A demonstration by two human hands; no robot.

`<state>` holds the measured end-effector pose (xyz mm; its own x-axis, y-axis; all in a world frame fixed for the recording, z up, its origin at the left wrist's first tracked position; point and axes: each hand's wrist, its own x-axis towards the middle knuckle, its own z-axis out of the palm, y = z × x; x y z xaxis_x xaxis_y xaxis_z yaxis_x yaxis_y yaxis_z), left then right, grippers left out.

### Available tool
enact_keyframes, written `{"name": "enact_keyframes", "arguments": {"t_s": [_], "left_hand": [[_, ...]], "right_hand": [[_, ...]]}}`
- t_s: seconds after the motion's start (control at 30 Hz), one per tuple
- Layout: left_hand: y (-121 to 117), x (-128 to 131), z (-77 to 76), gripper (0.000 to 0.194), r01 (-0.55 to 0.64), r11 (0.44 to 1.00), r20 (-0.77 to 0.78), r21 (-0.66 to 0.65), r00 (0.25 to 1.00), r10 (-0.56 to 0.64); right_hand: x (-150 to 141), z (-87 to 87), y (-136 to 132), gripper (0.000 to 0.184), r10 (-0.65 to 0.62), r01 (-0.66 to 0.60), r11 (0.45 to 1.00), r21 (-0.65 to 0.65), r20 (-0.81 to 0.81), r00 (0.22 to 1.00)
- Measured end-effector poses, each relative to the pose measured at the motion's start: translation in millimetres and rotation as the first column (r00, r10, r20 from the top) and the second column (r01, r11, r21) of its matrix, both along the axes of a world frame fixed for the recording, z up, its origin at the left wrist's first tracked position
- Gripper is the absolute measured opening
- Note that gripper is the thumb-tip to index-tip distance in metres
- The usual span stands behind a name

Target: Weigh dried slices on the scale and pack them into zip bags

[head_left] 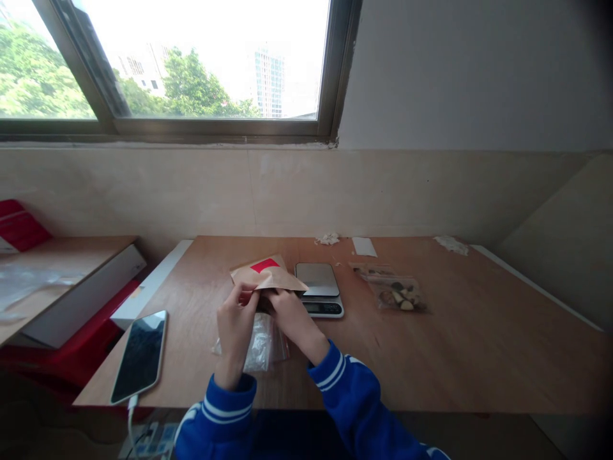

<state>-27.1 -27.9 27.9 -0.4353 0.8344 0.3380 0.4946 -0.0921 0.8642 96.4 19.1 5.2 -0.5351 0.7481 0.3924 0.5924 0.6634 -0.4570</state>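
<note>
A brown kraft paper bag [282,278] with a red label is held up over the table, its mouth turned toward me. My left hand [237,319] pinches the left part of the mouth between thumb and fingers. At the same edge, my right hand [291,314] is closed on the paper, its fingertips partly hidden under the flap. Beneath my hands lie clear plastic bags [260,345]. Just right of the paper bag stands a kitchen scale [317,281] with a metal plate and dark display; the bag's corner overlaps its edge.
Clear bags with dark and pale pieces [403,297] lie right of the scale. A phone [140,354] with a white cable rests at the left edge. A white card [364,246] and crumpled scraps [328,239] lie along the back. Another table [62,262] stands left.
</note>
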Motion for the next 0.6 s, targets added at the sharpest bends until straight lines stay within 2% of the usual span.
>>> {"name": "enact_keyframes", "arguments": {"t_s": [0.1,0.23,0.43,0.5,0.6], "left_hand": [[2,0,0.8,0.018,0.011,1.0,0.003,-0.002,1.0,-0.011],[2,3,0.4,0.019,0.019,1.0,-0.012,-0.015,1.0,-0.019],[5,6,4.1,0.02,-0.008,1.0,-0.09,-0.016,0.996,0.007],[8,6,4.3,0.02,-0.018,1.0,-0.098,-0.012,0.995,0.017],[11,2,3.3,0.019,-0.025,1.0,-0.092,0.0,0.995,0.024]], "right_hand": [[7,0.6,-7,0.033,0.015,-0.014,0.997,0.07,-0.026,1.0],[18,-7.5,-12,0.03,0.073,-0.044,0.976,0.212,-0.131,0.989],[26,-19.7,-19,0.025,0.09,0.026,0.882,0.471,-0.222,0.971],[28,-21.5,-20,0.025,0.072,0.09,0.87,0.484,-0.306,0.949],[35,-22.7,-16,0.027,-0.044,0.278,0.879,0.387,-0.515,0.856]]}}
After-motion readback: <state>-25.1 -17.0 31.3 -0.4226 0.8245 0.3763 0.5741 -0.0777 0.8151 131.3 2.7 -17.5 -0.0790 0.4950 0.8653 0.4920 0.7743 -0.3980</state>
